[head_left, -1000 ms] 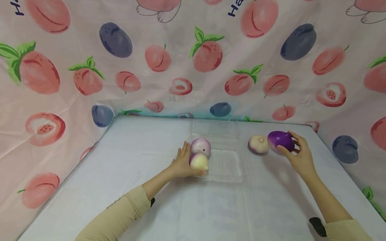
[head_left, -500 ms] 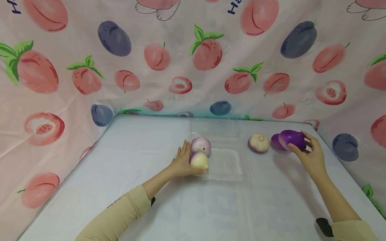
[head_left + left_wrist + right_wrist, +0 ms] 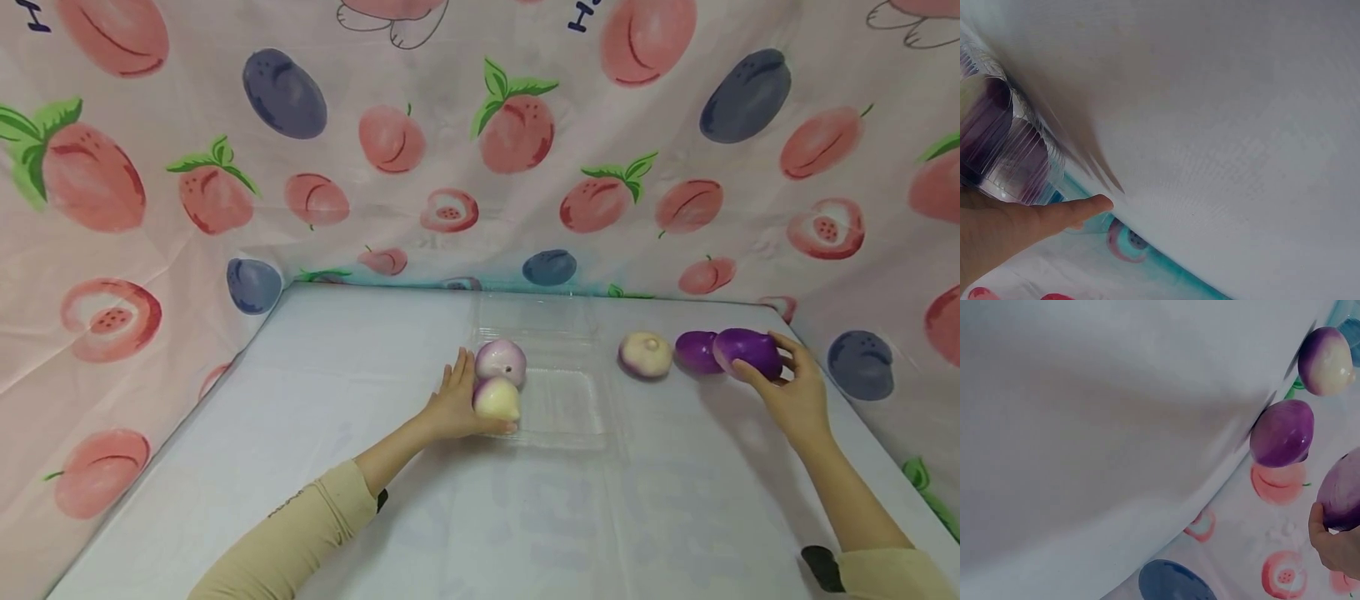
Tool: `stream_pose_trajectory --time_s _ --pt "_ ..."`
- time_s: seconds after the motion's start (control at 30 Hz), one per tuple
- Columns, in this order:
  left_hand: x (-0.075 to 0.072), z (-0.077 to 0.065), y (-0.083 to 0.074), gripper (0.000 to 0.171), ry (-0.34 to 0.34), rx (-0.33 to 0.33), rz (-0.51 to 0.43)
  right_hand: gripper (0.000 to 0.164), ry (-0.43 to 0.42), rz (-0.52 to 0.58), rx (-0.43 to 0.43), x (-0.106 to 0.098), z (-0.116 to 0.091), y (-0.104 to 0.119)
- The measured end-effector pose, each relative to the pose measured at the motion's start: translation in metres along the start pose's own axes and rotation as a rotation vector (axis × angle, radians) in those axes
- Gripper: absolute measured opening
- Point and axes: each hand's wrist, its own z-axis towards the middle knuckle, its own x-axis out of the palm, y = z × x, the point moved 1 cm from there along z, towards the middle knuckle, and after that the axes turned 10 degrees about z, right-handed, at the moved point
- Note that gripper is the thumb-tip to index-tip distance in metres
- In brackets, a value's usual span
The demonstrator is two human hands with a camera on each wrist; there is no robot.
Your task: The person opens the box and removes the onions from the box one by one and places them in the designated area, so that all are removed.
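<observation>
A clear plastic clamshell box [image 3: 562, 404] lies with its lid folded back, and two pale, purple-tinged onions sit along its left side, the front onion [image 3: 498, 402] and the rear onion [image 3: 500, 360]. Against the box's left wall rests my left hand [image 3: 452, 410], fingers straight and thumb along the front edge; the left wrist view shows the ribbed wall [image 3: 1044, 131] beside it. On the right, my right hand [image 3: 801, 404] grips a deep purple onion [image 3: 746, 352] between thumb and fingers. Another purple onion [image 3: 693, 352] stands on the table, partly overlapped by the held one.
Between the box and the purple onions sits a loose whitish onion [image 3: 645, 357]. The box's transparent lid [image 3: 536, 317] reaches toward the back edge. A white cloth covers the table [image 3: 360, 333], and a fruit-print curtain [image 3: 480, 250] closes off the back and sides.
My right hand has moved to the right with the purple onion, uncovering the other purple onion that was behind it. The left hand keeps its place at the box.
</observation>
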Motion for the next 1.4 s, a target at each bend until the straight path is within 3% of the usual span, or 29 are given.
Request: stream_pose_trajectory --time_s 0.3,0.77,1.13,1.4 --pt "0.0 0.0 0.0 0.129 -0.003 0.003 -0.007 0.069 -0.001 -0.082 0.037 -0.01 0.006 -0.012" --pt "0.001 0.0 0.0 0.128 0.0 -0.002 -0.019 0.073 0.006 -0.136 0.017 -0.016 0.03 -0.032" --pt "0.0 0.0 0.001 0.129 0.006 -0.015 -0.024 0.072 -0.043 -0.153 0.133 -0.008 0.048 -0.05" --pt "-0.002 -0.002 0.0 0.129 0.004 -0.012 -0.005 0.074 -0.003 -0.211 0.218 -0.004 0.054 -0.058"
